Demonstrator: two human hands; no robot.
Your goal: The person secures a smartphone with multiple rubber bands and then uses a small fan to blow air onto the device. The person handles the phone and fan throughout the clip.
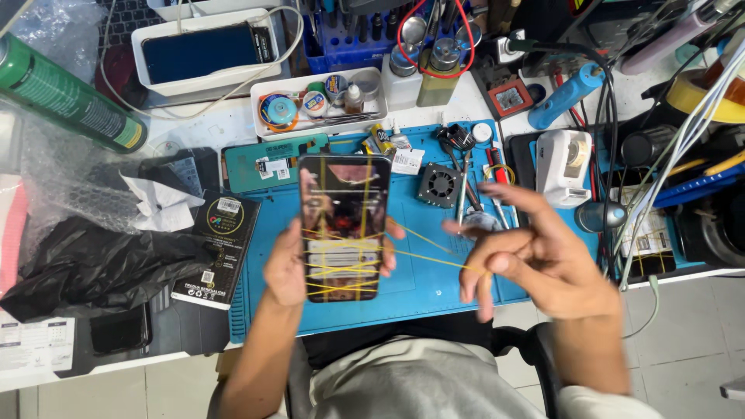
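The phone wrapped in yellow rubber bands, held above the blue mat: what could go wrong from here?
1. The rubber band is stretched taut from the phone to the right hand; it may snap or slip off and sting the fingers.
2. Only the left hand holds the phone, so a pull might tip it onto the blue mat.

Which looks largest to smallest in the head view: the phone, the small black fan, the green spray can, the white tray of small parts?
1. Phone, though it is held up nearer the camera, which enlarges it.
2. Green spray can and white tray look alike; unranked, as the can is cut off by the frame.
3. Black fan.
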